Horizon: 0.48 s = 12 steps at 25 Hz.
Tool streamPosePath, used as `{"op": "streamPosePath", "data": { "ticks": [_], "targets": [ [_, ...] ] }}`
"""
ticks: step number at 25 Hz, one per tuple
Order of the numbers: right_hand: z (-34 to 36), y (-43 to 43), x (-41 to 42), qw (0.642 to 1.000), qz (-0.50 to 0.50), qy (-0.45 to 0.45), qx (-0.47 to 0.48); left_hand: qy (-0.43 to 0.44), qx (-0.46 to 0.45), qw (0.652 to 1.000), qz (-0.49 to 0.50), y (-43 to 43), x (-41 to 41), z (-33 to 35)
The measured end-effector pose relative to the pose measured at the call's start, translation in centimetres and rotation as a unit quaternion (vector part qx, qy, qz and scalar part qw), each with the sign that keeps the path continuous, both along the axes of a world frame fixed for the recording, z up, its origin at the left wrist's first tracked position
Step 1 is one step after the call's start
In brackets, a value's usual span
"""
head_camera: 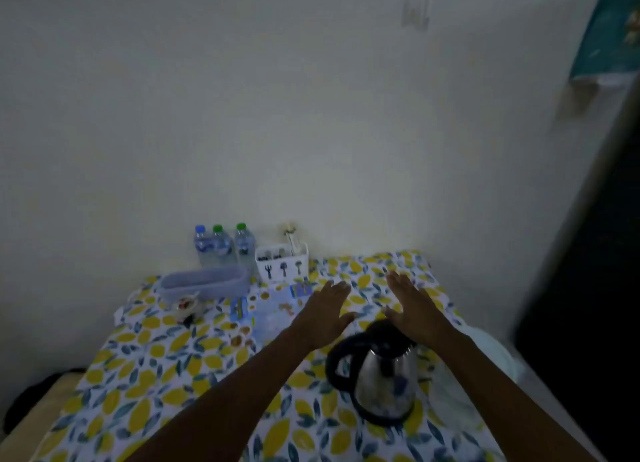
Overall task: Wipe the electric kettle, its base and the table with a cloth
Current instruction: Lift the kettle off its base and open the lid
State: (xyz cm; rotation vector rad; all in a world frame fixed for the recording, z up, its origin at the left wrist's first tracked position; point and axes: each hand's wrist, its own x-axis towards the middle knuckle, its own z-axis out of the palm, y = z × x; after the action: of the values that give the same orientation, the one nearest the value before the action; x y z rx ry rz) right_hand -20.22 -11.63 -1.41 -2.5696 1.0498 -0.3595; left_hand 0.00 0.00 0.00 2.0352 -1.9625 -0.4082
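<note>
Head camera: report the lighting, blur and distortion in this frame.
Head view: dim, with a bluish cast; soft throughout, most smeared at the right edge; wide-angle bending splays the table edges. The kettle shows only faint reflections; both open hands, left hand and right hand, look slightly blurred.

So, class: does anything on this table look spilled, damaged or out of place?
Nothing looks spilled or broken. The kettle stands upright on the table. Oddly for wiping, both open hands, left hand and right hand, hold no cloth.
</note>
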Motion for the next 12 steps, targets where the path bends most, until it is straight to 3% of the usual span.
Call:
{"op": "streamPosePath", "data": {
  "ticks": [5, 9, 12],
  "targets": [
    [-7.3, 2.1, -2.5, 0.992, -0.046, 0.032, 0.112, 0.117, 0.076, 0.99, 0.012, 0.0, -3.4, -5.9],
    [-9.1, 2.3, -2.5, 0.995, -0.088, -0.014, 0.052, 0.157, 0.0, 0.986, 0.061, -0.5, -3.8, -8.6],
    [-9.1, 2.2, -2.1, 0.995, -0.09, -0.025, 0.046, 0.203, 0.009, 0.975, 0.085, -1.0, -3.1, -9.1]
  ]
}}
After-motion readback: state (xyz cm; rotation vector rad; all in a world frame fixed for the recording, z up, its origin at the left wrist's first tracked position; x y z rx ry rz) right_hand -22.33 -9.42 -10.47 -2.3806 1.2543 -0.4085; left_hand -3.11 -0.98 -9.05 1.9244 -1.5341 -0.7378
